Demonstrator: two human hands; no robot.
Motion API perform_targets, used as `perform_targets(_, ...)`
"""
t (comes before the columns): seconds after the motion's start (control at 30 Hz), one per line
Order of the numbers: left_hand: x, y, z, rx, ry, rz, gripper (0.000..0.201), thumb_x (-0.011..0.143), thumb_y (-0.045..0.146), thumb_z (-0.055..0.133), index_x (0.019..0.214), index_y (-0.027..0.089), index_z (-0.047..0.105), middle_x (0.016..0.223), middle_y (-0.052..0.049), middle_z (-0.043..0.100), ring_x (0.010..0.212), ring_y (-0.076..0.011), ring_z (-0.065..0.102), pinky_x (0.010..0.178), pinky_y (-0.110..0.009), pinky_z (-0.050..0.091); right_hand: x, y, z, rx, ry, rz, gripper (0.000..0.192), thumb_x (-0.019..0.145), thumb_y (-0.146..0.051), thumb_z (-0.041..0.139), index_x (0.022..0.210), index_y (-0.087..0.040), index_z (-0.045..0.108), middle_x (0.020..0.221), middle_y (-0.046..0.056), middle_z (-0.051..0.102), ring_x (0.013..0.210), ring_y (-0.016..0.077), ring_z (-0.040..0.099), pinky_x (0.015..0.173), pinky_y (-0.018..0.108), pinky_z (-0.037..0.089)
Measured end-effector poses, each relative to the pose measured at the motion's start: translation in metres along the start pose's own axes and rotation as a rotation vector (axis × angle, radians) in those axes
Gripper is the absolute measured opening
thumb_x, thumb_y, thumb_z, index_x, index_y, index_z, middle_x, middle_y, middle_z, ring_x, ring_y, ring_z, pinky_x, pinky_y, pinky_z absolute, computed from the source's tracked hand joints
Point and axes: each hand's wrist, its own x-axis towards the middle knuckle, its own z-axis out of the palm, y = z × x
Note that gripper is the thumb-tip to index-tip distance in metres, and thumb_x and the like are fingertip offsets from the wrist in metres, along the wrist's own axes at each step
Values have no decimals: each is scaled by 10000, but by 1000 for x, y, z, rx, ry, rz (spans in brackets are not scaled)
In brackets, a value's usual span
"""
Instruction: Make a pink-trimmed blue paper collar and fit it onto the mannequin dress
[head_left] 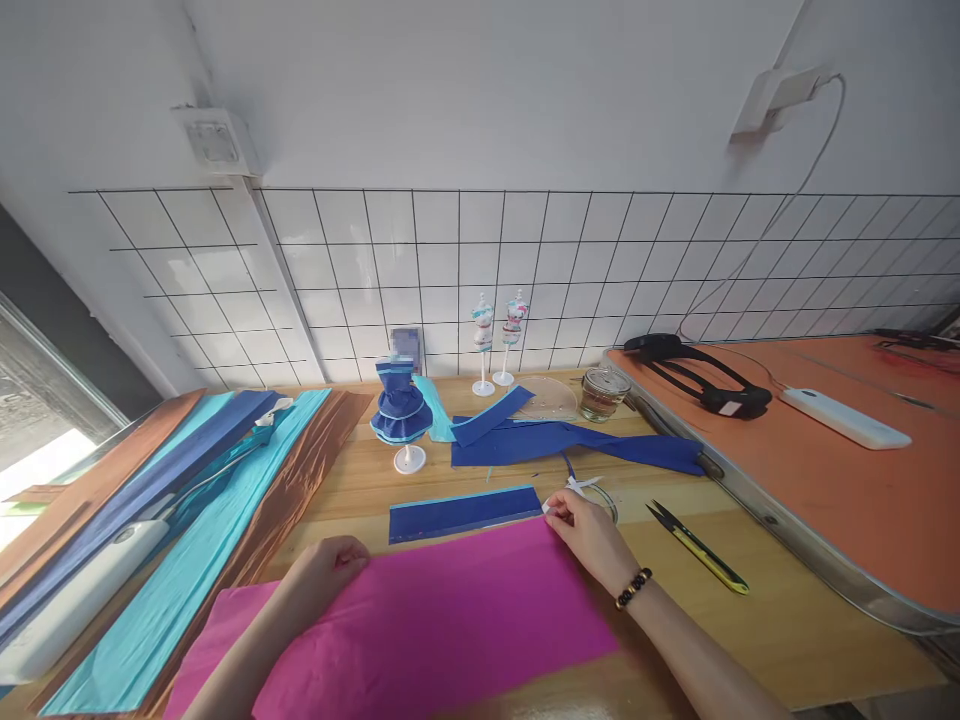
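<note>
Head view, lower centre
Pink sheet [435, 625]: lies flat on the wooden table [750, 620], spread from the lower left to the centre of the frame.
Left hand [330, 565]: rests on the sheet's upper left edge; fingers curled together, pressing down on the paper.
Right hand [589, 530]: at the sheet's upper right corner; thumb and forefinger pinched together on a small white scrap [574, 490]; whether they also grip the sheet corner cannot be told. A dark bead bracelet [634, 588] sits on the wrist.

Head view, centre
Blue strip [465, 512]: flat, just above the sheet's top edge, light blue trim along its upper side.
Blue cloth [570, 440]: long pieces lying across the table behind the strip.
Doll dress [401, 405]: blue, upright on a white stand.
Glass jar [604, 392]: near the wall, right of centre.

Head view, right
Snips [697, 548]: yellow-handled, lying on the table, right of the right hand, apart from it.

Head view, left
Paper rolls [187, 500]: blue, turquoise and brown, lying side by side.
</note>
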Motion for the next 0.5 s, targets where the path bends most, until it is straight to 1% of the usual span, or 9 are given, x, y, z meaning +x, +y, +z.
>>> perform_targets(0.2,1,-4,-4,39,9,-14,247,717,358,417,625,179,559,641,-7,599,656,-184,546,605,-268,394,-3,-7,4,-26,56,34,90,763,-258,490,850,-232,494,704,-7,683,710,192,635,619,288,423)
perform_targets(0.37,2,0,-7,69,3,-18,219,706,351,407,591,181,485,576,19,483,597,-146,452,568,-250,341,-2,-9,7,-59,92,57,123,762,-270,503,879,-234,500,687,-14,683,703,199,636,596,281,393)
perform_targets(0.5,4,-2,-5,75,-1,-34,180,678,333,406,581,183,431,569,30,414,582,-132,385,551,-245,299,-1,-7,10,-79,108,82,138,757,-276,522,888,-239,505,683,-21,683,685,195,633,572,268,376)
